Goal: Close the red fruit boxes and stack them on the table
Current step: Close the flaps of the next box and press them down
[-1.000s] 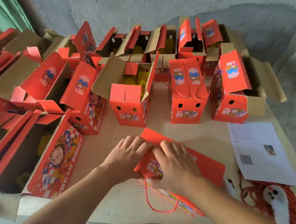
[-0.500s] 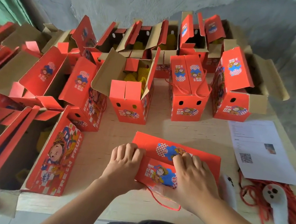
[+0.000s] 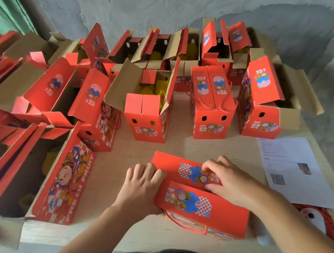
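A red fruit box (image 3: 214, 210) lies right in front of me on the wooden table (image 3: 182, 147), its two top flaps folded down and meeting along the middle. My left hand (image 3: 141, 186) grips the box's left end, fingers bent over the top edge. My right hand (image 3: 233, 182) rests on the far flap (image 3: 167, 164), fingertips pressing on the printed picture beside the seam. A red cord handle (image 3: 181, 223) hangs from the box's near side. One closed box (image 3: 210, 111) stands upright behind it.
Several open red boxes with yellow fruit netting crowd the left and back, among them one (image 3: 145, 119) straight ahead and one (image 3: 264, 109) at the right. A printed sheet (image 3: 292, 164) and a bundle of red cords (image 3: 331, 226) lie at the right edge.
The box was turned so its top faces me and both flaps now lie flat. My left hand stayed on the left end; my right hand moved up onto the far flap.
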